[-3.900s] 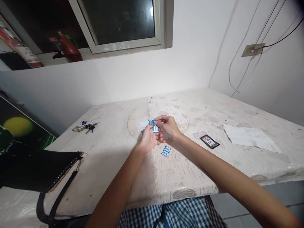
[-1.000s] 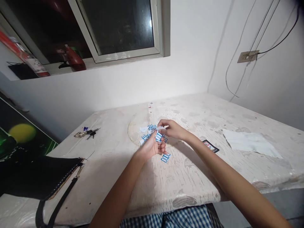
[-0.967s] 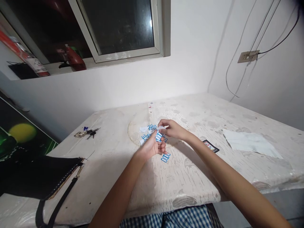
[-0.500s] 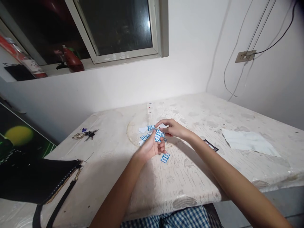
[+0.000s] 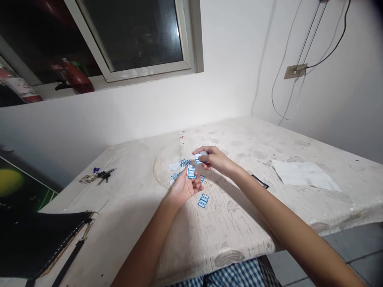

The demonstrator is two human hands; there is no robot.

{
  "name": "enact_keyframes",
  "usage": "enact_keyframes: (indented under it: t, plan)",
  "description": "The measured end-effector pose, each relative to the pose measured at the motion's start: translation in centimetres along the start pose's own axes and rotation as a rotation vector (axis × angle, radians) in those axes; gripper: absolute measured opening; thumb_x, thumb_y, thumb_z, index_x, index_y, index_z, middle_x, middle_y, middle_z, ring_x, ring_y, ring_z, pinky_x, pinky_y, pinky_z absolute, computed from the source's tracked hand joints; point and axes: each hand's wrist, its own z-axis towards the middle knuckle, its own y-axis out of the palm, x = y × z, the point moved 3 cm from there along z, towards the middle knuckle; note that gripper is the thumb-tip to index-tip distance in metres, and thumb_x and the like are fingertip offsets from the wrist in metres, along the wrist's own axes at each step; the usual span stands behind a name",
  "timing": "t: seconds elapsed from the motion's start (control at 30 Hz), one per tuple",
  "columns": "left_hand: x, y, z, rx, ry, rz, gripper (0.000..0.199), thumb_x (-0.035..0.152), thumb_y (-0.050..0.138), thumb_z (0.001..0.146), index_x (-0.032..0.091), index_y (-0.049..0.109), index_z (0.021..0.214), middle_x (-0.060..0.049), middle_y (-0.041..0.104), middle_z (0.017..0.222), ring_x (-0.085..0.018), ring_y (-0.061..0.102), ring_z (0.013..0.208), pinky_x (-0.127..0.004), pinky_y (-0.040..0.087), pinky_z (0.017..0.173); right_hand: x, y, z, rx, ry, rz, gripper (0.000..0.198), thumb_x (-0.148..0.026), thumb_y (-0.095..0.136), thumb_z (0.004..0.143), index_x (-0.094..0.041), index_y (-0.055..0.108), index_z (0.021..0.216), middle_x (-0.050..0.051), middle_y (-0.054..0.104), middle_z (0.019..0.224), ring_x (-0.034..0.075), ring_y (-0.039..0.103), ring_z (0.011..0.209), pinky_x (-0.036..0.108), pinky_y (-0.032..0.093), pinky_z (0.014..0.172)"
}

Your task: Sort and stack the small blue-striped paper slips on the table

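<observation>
Small white cards with blue outlined bars are in both hands and on the table. My left hand (image 5: 186, 186) is closed on one or more of these cards (image 5: 191, 172), the thumb pressing at the edge and the fingers curled beneath. Just above and to the right, my right hand (image 5: 216, 159) pinches another card (image 5: 198, 158) between thumb and fingers, apart from the left hand's. Several loose cards (image 5: 183, 162) lie in a heap behind the left hand, partly hidden by it. A single card (image 5: 203, 200) lies nearer me on the tablecloth.
Keys (image 5: 105, 175) lie at the table's left, with a black bag (image 5: 44, 239) in front of them. A white cloth or paper (image 5: 302, 174) and a dark-edged flat piece (image 5: 260, 181) lie to the right. The patterned tablecloth (image 5: 227, 227) reaches the front edge.
My hands have drawn apart: the right hand now holds a card away from the left hand's cards. The whole view has shifted slightly.
</observation>
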Motion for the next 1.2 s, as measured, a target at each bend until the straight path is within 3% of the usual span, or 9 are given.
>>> enact_keyframes:
  t: [0.17, 0.33, 0.47, 0.6, 0.77, 1.03, 1.2]
  plan:
    - [0.0, 0.4, -0.1, 0.029, 0.012, 0.011, 0.041, 0.042, 0.023, 0.089, 0.015, 0.046, 0.067, -0.002, 0.044, 0.051, -0.012, 0.044, 0.045, -0.026, 0.043, 0.052, 1.4, 1.5, 0.3, 0.047, -0.024, -0.103, 0.014, -0.011, 0.054, 0.071, -0.014, 0.056, 0.085, -0.004, 0.049, 0.053, 0.007, 0.046, 0.041, 0.018, 0.034, 0.038]
    - [0.0, 0.6, -0.1, 0.041, 0.042, -0.004, 0.036, 0.040, 0.024, 0.090, 0.017, 0.045, 0.071, -0.002, 0.044, 0.051, -0.013, 0.044, 0.045, -0.028, 0.044, 0.052, 1.9, 1.9, 0.4, 0.027, -0.122, -0.240, 0.013, -0.009, 0.056, 0.070, -0.014, 0.057, 0.081, -0.001, 0.054, 0.072, 0.006, 0.050, 0.046, 0.018, 0.040, 0.043]
    - [-0.1, 0.3, 0.2, 0.031, 0.040, 0.022, 0.037, 0.044, 0.027, 0.089, 0.017, 0.044, 0.070, 0.000, 0.043, 0.053, -0.011, 0.041, 0.044, -0.027, 0.045, 0.052, 1.8, 1.7, 0.3, -0.047, -0.148, -0.312, 0.014, -0.007, 0.055, 0.070, -0.014, 0.060, 0.081, -0.002, 0.053, 0.064, 0.008, 0.052, 0.049, 0.019, 0.041, 0.047]
    - [-0.3, -0.1, 0.4, 0.022, 0.030, 0.042, 0.042, 0.048, 0.027, 0.088, 0.016, 0.043, 0.066, 0.002, 0.038, 0.049, -0.010, 0.039, 0.043, -0.025, 0.044, 0.052, 2.0, 1.2, 0.6, -0.091, -0.103, -0.244, 0.027, -0.006, 0.042, 0.077, -0.012, 0.059, 0.097, -0.001, 0.053, 0.061, 0.010, 0.054, 0.054, 0.020, 0.041, 0.051]
    - [-0.3, -0.1, 0.2, 0.046, 0.040, 0.041, 0.042, 0.048, 0.027, 0.088, 0.016, 0.044, 0.067, 0.003, 0.036, 0.049, -0.009, 0.038, 0.043, -0.024, 0.044, 0.051, 1.6, 0.4, 0.8, -0.029, -0.151, -0.291, 0.039, 0.002, 0.038, 0.068, -0.010, 0.059, 0.099, 0.003, 0.057, 0.081, 0.006, 0.046, 0.054, 0.020, 0.038, 0.053]
    - [-0.3, -0.1, 0.2, 0.050, 0.023, 0.020, 0.043, 0.047, 0.025, 0.088, 0.015, 0.045, 0.066, 0.002, 0.038, 0.049, -0.009, 0.039, 0.043, -0.023, 0.044, 0.052, 0.6, -0.2, 0.5, 0.118, -0.300, -0.359, 0.033, -0.014, 0.054, 0.068, -0.013, 0.057, 0.100, -0.001, 0.055, 0.075, 0.009, 0.045, 0.060, 0.023, 0.037, 0.059]
    - [-0.3, 0.1, 0.1, 0.050, -0.003, 0.007, 0.043, 0.045, 0.026, 0.089, 0.015, 0.045, 0.065, 0.001, 0.038, 0.049, -0.009, 0.039, 0.043, -0.024, 0.044, 0.052, 0.9, 0.6, 0.4, 0.076, -0.305, -0.341, 0.028, -0.013, 0.041, 0.077, -0.014, 0.055, 0.102, 0.000, 0.052, 0.077, 0.010, 0.047, 0.063, 0.024, 0.039, 0.063]
